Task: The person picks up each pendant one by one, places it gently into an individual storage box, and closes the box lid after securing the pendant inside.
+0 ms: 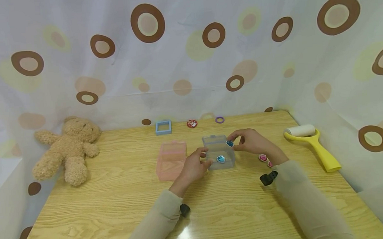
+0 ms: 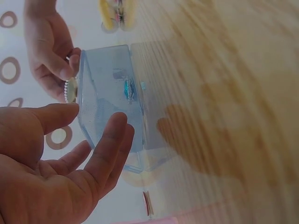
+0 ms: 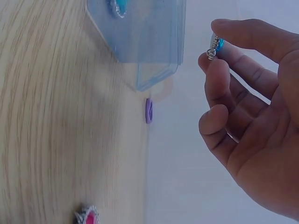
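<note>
A clear blue plastic box (image 1: 218,152) (image 2: 112,100) (image 3: 140,32) stands open in the middle of the wooden table, with one blue gem (image 1: 220,159) (image 2: 128,88) inside it. My right hand (image 1: 248,141) (image 3: 252,121) pinches a second blue gem (image 1: 229,143) (image 3: 216,45) between thumb and fingers, just above the box's right rim. My left hand (image 1: 195,166) (image 2: 65,163) is at the box's left front corner with its fingers relaxed and straight, close to the wall. Two pink gems (image 1: 263,158) (image 3: 87,217) lie on the table by my right wrist.
A pink plastic box (image 1: 171,160) lies left of the blue one. A teddy bear (image 1: 67,149) lies at the far left, a yellow lint roller (image 1: 311,142) at the right. A blue square frame (image 1: 163,127), a red disc (image 1: 191,123) and a purple ring (image 1: 219,119) (image 3: 148,110) sit by the curtain.
</note>
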`<state>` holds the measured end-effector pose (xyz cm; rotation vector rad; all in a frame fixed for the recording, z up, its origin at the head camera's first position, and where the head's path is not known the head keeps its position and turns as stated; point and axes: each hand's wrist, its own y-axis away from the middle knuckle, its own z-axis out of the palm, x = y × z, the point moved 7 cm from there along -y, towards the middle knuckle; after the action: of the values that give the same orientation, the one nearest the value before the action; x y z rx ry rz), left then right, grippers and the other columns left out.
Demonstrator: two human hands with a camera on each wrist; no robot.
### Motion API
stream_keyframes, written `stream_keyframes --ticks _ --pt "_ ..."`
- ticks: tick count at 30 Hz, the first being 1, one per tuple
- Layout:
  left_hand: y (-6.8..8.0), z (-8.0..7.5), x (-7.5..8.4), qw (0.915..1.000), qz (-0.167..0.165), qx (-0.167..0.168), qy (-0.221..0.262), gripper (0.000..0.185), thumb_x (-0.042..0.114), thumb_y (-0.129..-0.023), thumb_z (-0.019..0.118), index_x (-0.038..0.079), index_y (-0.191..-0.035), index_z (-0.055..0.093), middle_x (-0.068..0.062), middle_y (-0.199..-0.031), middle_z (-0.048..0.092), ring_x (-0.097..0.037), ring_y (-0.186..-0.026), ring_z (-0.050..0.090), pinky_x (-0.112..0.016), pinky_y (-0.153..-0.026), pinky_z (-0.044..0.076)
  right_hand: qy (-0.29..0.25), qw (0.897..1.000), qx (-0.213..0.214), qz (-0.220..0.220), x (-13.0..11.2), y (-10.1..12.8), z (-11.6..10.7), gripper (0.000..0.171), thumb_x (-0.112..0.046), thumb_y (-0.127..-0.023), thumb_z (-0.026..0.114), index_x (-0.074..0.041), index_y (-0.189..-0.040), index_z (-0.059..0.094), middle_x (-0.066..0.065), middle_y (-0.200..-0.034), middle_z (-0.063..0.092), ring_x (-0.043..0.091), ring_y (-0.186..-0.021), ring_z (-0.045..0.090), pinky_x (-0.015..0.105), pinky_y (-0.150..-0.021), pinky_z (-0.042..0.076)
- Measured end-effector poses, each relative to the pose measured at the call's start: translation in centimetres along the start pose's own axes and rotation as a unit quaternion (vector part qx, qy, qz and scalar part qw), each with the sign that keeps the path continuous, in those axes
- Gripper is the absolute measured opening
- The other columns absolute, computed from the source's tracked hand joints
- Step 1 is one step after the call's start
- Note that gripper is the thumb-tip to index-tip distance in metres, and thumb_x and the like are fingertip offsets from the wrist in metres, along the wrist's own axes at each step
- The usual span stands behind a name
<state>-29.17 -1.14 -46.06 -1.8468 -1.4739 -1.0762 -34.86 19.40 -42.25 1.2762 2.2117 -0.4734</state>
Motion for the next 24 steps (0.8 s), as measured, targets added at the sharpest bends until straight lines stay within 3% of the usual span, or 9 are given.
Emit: stream_keyframes --ticks 14,24 --pt "-0.1 0.0 0.1 1.0000 0.005 0.000 0.003 0.048 0.017 -0.098 0.065 0.007 -0.143 0.050 -0.020 -0.130 0.062 -0.030 -0.102 0.070 -0.034 -0.074 0.059 0.010 0.999 -0.048 -0.022 -1.1 -1.6 2.2 0.027 -0.019 -0.088 0.073 -0.019 -0.115 0.072 0.002 -0.115 0.072 0.015 -0.083 0.062 0.032 -0.074 0.051" --pt "-0.1 0.1 -0.1 1.0000 0.003 -0.004 0.008 0.050 0.017 -0.098 0.065 0.006 -0.144 0.048 -0.020 -0.132 0.060 -0.029 -0.100 0.070 -0.032 -0.071 0.059 0.023 0.997 -0.075 -0.013 -1.1 -1.8 3.4 0.025 -0.018 -0.086 0.076 -0.017 -0.111 0.074 0.004 -0.109 0.072 0.016 -0.087 0.065 0.031 -0.071 0.053"
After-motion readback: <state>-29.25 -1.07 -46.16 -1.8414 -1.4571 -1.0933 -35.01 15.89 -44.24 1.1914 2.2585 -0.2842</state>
